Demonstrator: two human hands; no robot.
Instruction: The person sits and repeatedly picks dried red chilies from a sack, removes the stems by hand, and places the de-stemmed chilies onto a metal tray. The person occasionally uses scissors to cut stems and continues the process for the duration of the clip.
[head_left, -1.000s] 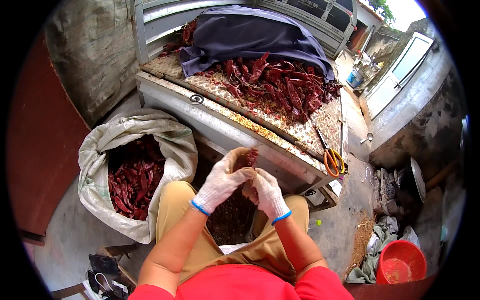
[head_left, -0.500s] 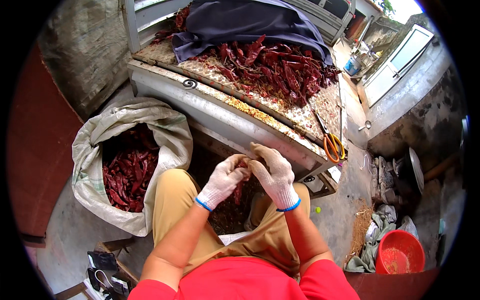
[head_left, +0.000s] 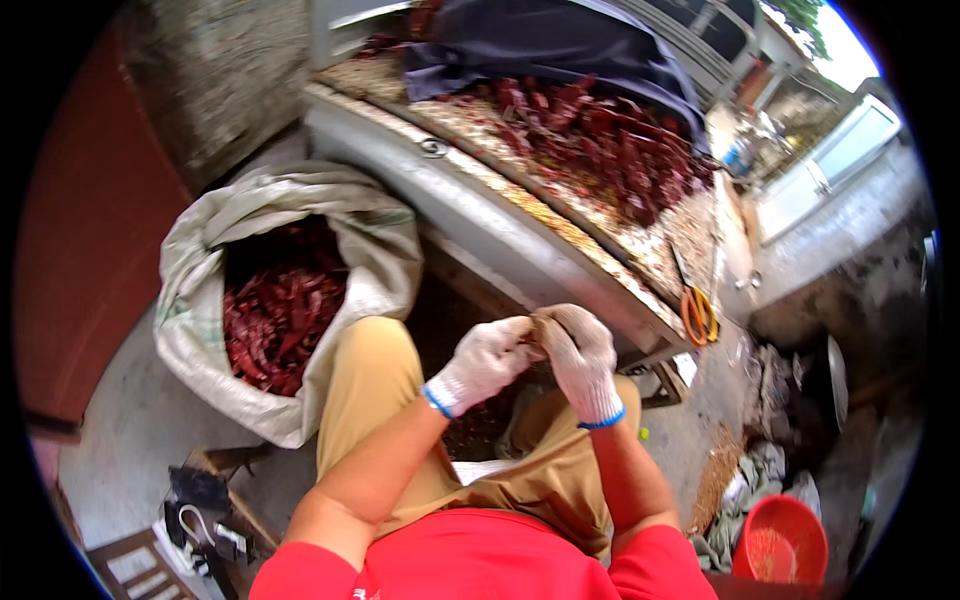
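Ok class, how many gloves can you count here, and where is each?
2: one white glove on the left hand, a second glove on the right hand. Others may be hidden.

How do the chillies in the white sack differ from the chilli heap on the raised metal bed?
The sack chillies lie inside an open-mouthed white sack, while the chilli heap spreads loose on the metal bed. The heap is partly covered by a dark cloth; the sack chillies are uncovered at the opening. Both are dark red and look dried.
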